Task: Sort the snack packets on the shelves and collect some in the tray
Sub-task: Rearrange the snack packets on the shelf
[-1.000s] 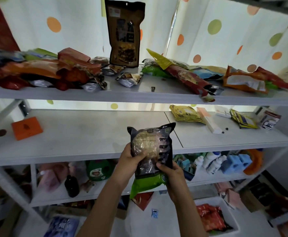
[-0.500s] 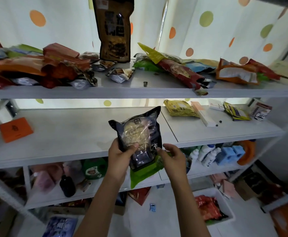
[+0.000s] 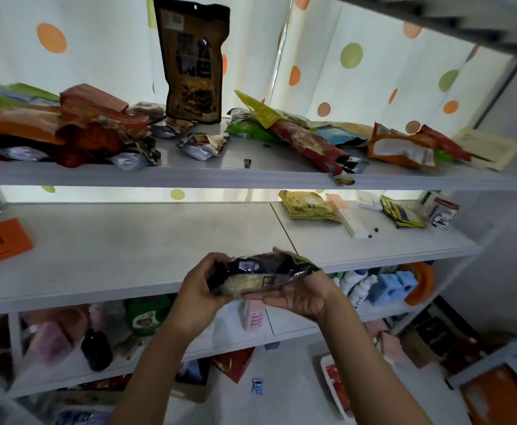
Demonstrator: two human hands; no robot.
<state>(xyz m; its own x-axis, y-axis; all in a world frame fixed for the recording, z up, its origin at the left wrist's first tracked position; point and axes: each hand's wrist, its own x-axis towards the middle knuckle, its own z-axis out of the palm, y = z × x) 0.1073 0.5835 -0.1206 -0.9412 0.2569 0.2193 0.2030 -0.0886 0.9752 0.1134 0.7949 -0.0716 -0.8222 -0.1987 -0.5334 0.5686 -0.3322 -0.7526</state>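
Print on the tall brown pouch seems too blurred to read.

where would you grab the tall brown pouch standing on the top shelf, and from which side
Grip the tall brown pouch by its upper side edges, coming from the front. It stands upright against the curtain, so the back is closed off, and small packets crowd its base while the top is free.

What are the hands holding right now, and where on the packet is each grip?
A dark snack packet, held flat between both hands: the left hand grips its left end, the right hand holds its right end from underneath.
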